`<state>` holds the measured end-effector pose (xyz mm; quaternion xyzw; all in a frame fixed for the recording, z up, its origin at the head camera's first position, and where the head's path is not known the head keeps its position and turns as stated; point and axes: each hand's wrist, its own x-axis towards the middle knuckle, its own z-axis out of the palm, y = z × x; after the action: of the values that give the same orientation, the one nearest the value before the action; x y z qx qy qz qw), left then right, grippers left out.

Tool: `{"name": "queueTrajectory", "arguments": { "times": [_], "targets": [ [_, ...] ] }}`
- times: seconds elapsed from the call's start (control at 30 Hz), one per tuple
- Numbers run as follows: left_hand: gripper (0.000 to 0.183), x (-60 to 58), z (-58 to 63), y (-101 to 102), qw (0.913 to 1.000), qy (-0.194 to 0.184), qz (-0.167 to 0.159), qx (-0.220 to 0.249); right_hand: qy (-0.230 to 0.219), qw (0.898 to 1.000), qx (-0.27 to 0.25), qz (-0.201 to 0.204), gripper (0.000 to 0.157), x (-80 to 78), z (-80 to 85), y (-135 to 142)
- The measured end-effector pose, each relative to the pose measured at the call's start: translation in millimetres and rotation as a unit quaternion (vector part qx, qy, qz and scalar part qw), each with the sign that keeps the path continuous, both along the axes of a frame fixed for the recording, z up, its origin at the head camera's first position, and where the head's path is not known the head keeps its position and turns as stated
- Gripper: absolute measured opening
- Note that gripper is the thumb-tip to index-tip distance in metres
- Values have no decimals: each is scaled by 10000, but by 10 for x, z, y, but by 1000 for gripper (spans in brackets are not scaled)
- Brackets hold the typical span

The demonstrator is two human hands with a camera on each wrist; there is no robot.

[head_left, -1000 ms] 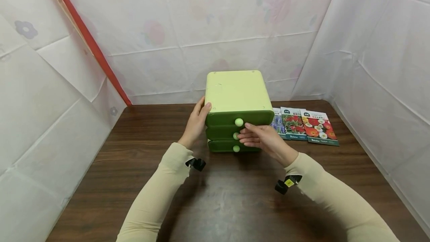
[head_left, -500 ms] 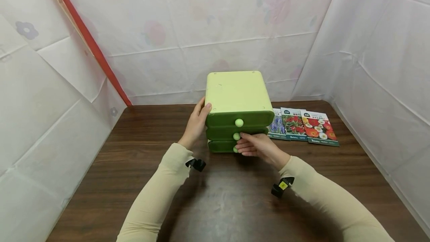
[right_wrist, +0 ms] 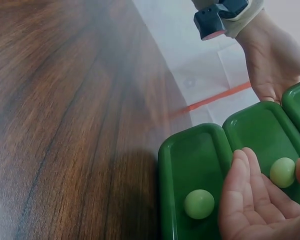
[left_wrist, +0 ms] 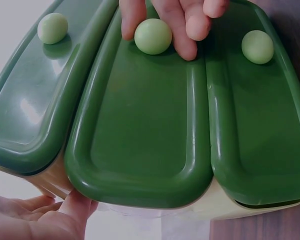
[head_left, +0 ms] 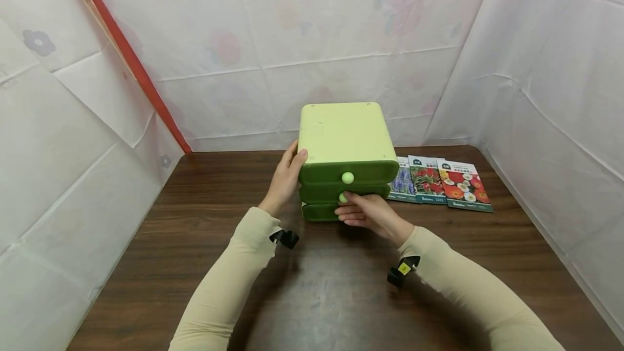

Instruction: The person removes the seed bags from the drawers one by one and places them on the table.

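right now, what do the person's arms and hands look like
Both sleeves are long, close-fitting and cream. A black device sits at each wrist; the right one has a yellow label. The left hand and right hand wear no gloves.

Green drawers [left_wrist: 140,125], lime knobs [left_wrist: 153,36], brown table [head_left: 317,291]

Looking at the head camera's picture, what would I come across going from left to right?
Red strip, left hand, green drawer unit, purple-flower packet, red-flower packet, orange-and-white-flower packet.
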<state>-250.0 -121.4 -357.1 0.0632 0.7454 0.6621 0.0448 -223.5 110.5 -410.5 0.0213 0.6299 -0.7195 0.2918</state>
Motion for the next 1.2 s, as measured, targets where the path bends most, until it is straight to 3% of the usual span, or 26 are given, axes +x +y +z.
{"name": "queueTrajectory", "arguments": {
  "times": [0.63,0.93,1.07,1.2],
  "targets": [
    [76,-3,7,11,9993,174,219,-266,179,9998,48,-66,55,51,10,10],
    [64,-19,15,10,9985,215,181,-477,311,9991,252,104,58,158,19,42],
    [63,-10,62,5,9992,11,125,-387,376,9985,361,143,58,241,41,49],
    [63,93,210,26,9988,-74,46,-472,392,9981,425,220,59,348,60,62]
  ]
}}
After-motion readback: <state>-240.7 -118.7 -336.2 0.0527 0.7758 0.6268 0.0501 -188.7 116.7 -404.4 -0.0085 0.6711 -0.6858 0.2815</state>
